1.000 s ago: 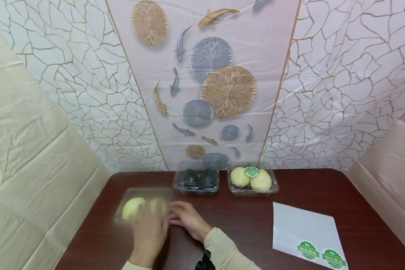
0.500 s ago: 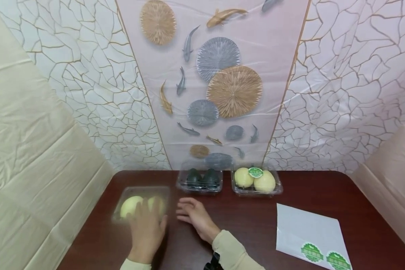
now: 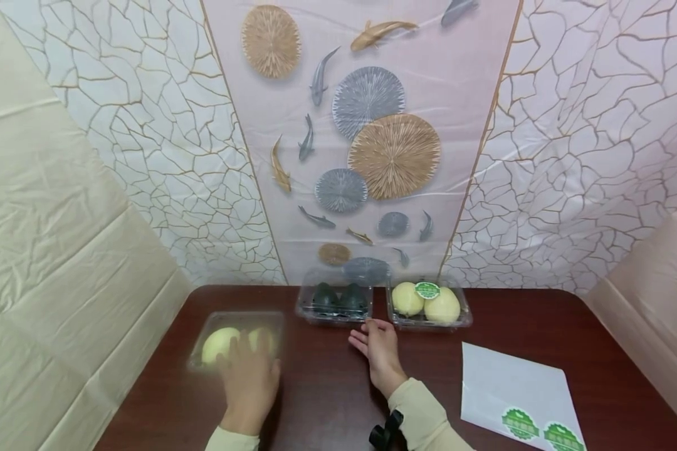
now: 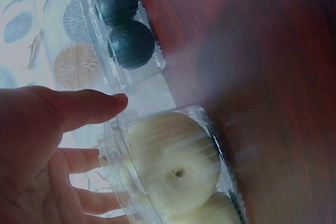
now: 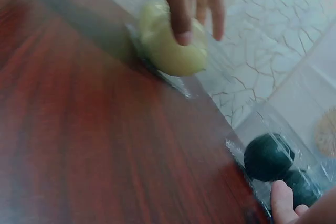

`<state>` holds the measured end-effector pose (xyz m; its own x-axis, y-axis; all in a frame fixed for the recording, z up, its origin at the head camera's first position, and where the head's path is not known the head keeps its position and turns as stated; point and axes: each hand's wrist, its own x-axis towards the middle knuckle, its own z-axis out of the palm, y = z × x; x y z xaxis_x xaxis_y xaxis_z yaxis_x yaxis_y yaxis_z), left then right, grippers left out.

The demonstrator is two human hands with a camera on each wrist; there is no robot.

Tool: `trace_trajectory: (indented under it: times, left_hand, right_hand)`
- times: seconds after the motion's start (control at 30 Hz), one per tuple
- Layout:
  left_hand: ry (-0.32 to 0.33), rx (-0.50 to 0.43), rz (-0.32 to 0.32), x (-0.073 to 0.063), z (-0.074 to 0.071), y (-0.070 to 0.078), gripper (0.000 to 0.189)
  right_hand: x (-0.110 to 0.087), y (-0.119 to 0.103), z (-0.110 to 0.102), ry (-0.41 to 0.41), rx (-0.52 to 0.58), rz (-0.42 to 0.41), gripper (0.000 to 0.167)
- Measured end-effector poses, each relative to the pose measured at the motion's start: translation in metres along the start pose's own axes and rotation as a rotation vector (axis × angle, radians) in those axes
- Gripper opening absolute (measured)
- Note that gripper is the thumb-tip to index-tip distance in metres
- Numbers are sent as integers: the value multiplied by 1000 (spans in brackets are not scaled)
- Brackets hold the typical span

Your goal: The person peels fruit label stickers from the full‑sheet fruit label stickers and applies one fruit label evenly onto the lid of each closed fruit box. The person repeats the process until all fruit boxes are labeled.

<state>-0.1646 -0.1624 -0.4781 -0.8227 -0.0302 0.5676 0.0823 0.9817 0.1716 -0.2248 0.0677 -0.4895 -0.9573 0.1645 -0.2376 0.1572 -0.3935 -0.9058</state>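
Nearest you, to the right of your right grip (image 3: 380, 354), a white sheet (image 3: 508, 382) with green stickers (image 3: 520, 423) lies on the tabletop (image 3: 327, 401). Your left grip (image 3: 249, 382) is open, fingers extended at the near side of a clear box (image 3: 245, 318) holding yellow fruit (image 3: 220, 344). Your right grip is also open, just short of the dark-fruit box (image 3: 333, 318); contact isn't clear. Beyond it, slightly right, stands a labelled box (image 3: 429, 322). The step looks like reaching for the dark-fruit box; next likely calls for closing your right fingers on its near edge.
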Motion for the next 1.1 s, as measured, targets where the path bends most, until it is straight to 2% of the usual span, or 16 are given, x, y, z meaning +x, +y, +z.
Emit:
trace_trajectory:
  times: [0.13,0.2,0.37,0.43,0.53,0.6,0.73,0.77,0.83,0.9,1.1]
  left_hand:
    - [59,19,32,2,0,2,55]
    - [44,27,29,3,1,5,54]
    - [-37,59,-31,3,0,11,54]
    - [-49,76,-50,3,0,12,54]
    - [-25,88,-68,4,2,14,52]
    - [33,63,-58,4,5,15,51]
    - [155,-82,39,9,14,18,47]
    - [167,-135,57,10,15,21,45]
    - [134,-258,46,13,17,28,42]
    - [58,-405,-34,14,16,37,41]
    - [-237,-884,-331,23,16,54,45]
  right_hand:
    - [10,-3,-1,-3,69,40,44]
    - [13,-3,-1,-3,92,46,40]
    - [17,-3,-2,-17,119,34,30]
    - [17,-3,-2,-24,123,29,28]
    - [18,-2,-2,-31,119,30,27]
    - [18,-1,-3,-32,120,38,25]
    - [18,0,-4,-38,142,55,23]
    - [18,0,-4,-40,153,58,23]
    - [18,0,-4,-46,169,62,23]
    - [19,0,-4,-54,178,63,24]
    - [21,1,-6,-45,176,54,26]
